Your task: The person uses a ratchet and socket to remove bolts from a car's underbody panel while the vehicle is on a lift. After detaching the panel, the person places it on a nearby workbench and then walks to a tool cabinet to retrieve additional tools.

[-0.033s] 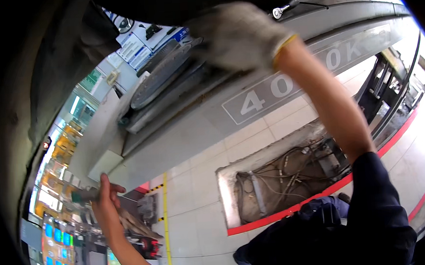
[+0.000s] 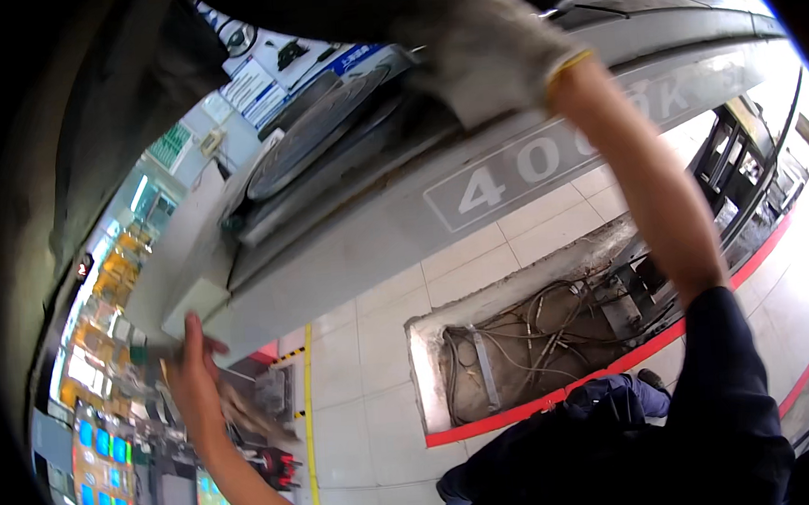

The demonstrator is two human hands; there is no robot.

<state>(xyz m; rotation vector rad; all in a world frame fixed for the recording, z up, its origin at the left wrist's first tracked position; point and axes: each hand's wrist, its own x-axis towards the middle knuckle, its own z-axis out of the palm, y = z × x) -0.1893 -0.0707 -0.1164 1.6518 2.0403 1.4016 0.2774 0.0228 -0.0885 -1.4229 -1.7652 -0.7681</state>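
Note:
My right hand, in a grey-white knit glove with a yellow cuff, reaches under a black tyre, over a grey lift platform. Motion smears it and its fingers are hidden, so I cannot see what they grip. Just past the glove, a metal ratchet on the platform shows only in part. Beside the platform's left end is my bare left hand, thumb pointing up. Its other fingers are mostly hidden and blurred. A brownish-grey shape appears behind it; whether the hand holds it is unclear.
A round turntable plate sits on the platform. Below, a floor pit with hoses and cables has a red edge. A yellow line crosses the tiles. Dark bodywork fills the left. Lit screens stand at lower left.
My right hand has moved right and slightly down, now covering most of the ratchet that showed before. My left hand has shifted slightly left and up. The whole view has turned a little.

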